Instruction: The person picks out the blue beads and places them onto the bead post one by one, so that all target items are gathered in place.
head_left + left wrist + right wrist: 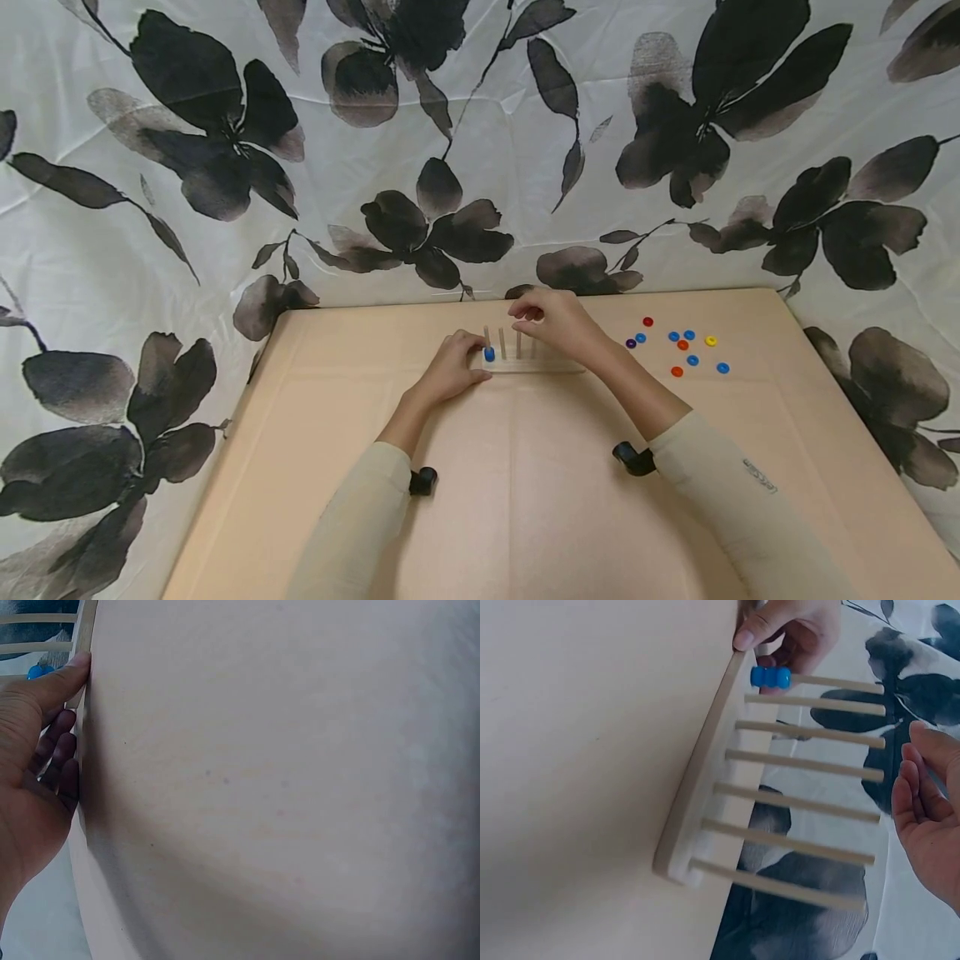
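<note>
Wooden pegs (pixel 502 343) rise from the peg rack (pixel 540 365) on our counter (pixel 510 467); our left hand (pixel 453 367) pinches its left end. Blue beads (pixel 770 677) sit low on the leftmost peg. Our right hand (pixel 558 323) hovers near the peg tops, fingers loosely bent, nothing visible between them. Rightward lie loose beads (pixel 683 345).

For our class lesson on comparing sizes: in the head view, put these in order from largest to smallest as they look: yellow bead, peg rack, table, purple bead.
1. Table
2. Peg rack, partly covered
3. Yellow bead and purple bead: too alike to rank
</note>
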Action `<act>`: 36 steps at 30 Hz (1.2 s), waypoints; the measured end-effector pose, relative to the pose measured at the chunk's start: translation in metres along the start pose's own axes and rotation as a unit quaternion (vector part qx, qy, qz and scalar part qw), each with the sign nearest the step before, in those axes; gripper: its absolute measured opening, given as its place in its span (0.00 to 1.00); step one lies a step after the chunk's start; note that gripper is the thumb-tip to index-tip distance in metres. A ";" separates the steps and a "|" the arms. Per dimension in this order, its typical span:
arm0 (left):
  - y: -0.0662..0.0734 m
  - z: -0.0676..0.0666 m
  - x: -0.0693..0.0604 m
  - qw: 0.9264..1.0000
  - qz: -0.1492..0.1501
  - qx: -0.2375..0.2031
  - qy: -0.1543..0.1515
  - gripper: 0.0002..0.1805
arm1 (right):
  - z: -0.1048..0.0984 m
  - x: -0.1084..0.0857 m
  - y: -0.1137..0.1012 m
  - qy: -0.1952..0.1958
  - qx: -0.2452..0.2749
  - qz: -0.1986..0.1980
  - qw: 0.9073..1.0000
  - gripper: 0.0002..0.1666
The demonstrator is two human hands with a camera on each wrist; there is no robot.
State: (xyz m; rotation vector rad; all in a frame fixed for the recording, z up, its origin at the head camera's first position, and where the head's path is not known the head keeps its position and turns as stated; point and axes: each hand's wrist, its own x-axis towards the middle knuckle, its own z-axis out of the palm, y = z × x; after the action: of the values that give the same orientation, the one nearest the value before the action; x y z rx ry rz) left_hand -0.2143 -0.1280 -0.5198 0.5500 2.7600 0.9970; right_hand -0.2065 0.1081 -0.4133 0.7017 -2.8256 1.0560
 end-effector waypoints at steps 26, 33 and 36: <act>-0.001 0.001 0.003 1.000 0.005 -0.010 0.002 0.30 | -0.051 -0.085 0.094 0.134 0.025 0.055 0.989 0.14; 0.000 0.002 0.002 1.000 -0.002 -0.011 -0.002 0.30 | -0.055 -0.097 0.131 0.153 0.015 0.078 0.985 0.14; 0.000 0.001 0.002 1.000 -0.006 -0.010 -0.003 0.30 | -0.055 -0.098 0.143 0.143 0.009 0.096 0.985 0.16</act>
State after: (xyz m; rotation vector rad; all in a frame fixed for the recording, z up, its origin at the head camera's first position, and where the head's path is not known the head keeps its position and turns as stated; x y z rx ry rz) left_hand -0.2158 -0.1264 -0.5203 0.5329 2.7410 1.0186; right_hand -0.1860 0.2766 -0.4774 0.2553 -2.6744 1.1088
